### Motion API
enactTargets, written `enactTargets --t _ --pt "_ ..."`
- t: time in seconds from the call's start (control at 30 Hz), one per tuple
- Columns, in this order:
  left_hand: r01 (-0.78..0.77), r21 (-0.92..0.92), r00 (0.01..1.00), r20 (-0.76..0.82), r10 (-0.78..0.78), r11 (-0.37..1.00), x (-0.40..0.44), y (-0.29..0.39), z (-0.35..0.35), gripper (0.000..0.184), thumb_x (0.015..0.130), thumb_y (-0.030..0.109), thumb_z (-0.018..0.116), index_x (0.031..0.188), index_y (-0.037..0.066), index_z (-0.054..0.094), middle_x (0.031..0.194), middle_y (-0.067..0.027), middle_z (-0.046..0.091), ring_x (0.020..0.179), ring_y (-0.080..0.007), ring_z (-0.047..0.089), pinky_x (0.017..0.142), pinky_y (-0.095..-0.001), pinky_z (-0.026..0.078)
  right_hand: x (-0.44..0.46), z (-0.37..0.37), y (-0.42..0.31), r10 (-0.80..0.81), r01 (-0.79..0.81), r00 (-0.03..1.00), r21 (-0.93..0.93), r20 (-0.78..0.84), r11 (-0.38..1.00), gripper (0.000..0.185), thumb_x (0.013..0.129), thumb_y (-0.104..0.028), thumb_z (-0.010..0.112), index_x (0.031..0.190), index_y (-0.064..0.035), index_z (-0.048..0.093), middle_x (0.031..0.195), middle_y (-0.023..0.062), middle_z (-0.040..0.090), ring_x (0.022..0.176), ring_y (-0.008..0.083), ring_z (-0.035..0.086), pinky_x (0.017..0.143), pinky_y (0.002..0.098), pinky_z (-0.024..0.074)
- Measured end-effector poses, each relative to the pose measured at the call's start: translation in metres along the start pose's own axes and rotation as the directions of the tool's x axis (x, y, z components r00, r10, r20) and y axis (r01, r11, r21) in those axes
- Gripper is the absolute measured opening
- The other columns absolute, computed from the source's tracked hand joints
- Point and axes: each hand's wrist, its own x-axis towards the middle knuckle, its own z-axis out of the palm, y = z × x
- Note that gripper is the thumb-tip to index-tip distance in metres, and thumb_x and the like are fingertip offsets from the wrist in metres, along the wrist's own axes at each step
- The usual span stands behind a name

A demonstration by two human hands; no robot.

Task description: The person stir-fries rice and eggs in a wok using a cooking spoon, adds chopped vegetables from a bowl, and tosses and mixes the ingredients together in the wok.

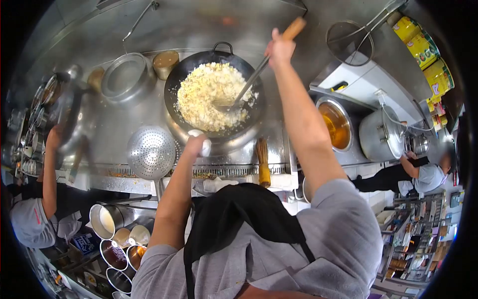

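Observation:
A black wok point(172, 102) on the steel range holds a pale yellow and white mass of small pieces point(204, 92), apparently fried rice with egg. My right hand point(280, 49) grips the wooden-ended handle of a long metal ladle or spatula point(255, 74), whose head rests among the food at the wok's right part. At the wok's near left edge, my left hand point(196, 144) is closed around a white cloth point(204, 145). Whatever lies under the cloth is hidden.
A perforated skimmer point(151, 152) lies left of my left hand; a bamboo brush point(263, 164) lies right. Beyond are a round pan point(124, 77), an oil container point(334, 124) and a lidded pot point(381, 134). One co-worker point(32, 219) stands left, another person point(430, 177) right.

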Motion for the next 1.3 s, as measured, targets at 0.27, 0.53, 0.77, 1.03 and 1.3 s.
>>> enactTargets --t 0.27,0.53,0.77,1.03,1.3 --pt "0.041 -0.038 0.999 0.033 -0.039 0.998 -0.010 -0.009 0.004 0.036 0.078 0.028 0.060 0.104 0.002 0.055 0.091 -0.0125 0.060 0.076 -0.0242 0.062 0.058 -0.0414 0.051 -0.006 -0.018 0.010 -0.064 0.066 0.997 0.078 -0.034 0.995 0.024 0.084 -0.014 0.063 0.073 -0.0060 0.044 0.049 0.0008 0.039 0.034 0.0112 0.035 0.033 0.0308 0.0316" --pt "-0.002 -0.026 1.000 -0.015 0.001 1.000 -0.015 0.008 0.003 0.031 0.079 0.026 0.058 0.099 0.003 0.055 0.082 -0.0104 0.061 0.065 -0.0221 0.061 0.052 -0.0393 0.051 -0.009 -0.007 -0.067 -0.135 0.138 0.983 -0.012 0.121 0.990 0.023 0.086 -0.018 0.064 0.080 -0.0062 0.045 0.049 -0.0008 0.037 0.036 0.0085 0.032 0.035 0.0271 0.0287" --pt "0.005 -0.008 0.998 -0.055 -0.005 1.000 -0.021 0.009 0.006 0.035 0.079 0.025 0.058 0.103 0.000 0.053 0.083 -0.0118 0.061 0.067 -0.0222 0.061 0.053 -0.0387 0.051 -0.022 0.028 -0.079 -0.070 0.030 0.938 0.124 0.339 0.992 0.020 0.086 -0.015 0.064 0.081 -0.0078 0.046 0.050 -0.0020 0.038 0.038 0.0076 0.032 0.038 0.0244 0.0289" --pt "-0.011 -0.038 1.000 -0.026 0.010 0.999 -0.023 0.004 0.002 0.040 0.076 0.024 0.060 0.105 -0.002 0.051 0.085 -0.0127 0.060 0.068 -0.0226 0.061 0.053 -0.0398 0.050 -0.030 0.061 -0.018 0.031 0.021 0.916 -0.125 0.399 0.992 0.024 0.082 -0.015 0.069 0.073 -0.0074 0.048 0.052 -0.0012 0.045 0.040 0.0090 0.040 0.038 0.0252 0.0332" --pt "-0.033 -0.027 0.991 -0.130 0.029 0.999 -0.025 0.001 0.011 0.042 0.074 0.023 0.060 0.107 -0.003 0.053 0.091 -0.0142 0.061 0.073 -0.0226 0.061 0.056 -0.0385 0.050 -0.010 0.017 0.017 -0.178 0.175 0.973 0.033 0.144 0.984 0.024 0.083 -0.012 0.065 0.075 -0.0072 0.043 0.050 -0.0007 0.042 0.037 0.0087 0.040 0.034 0.0242 0.0327"
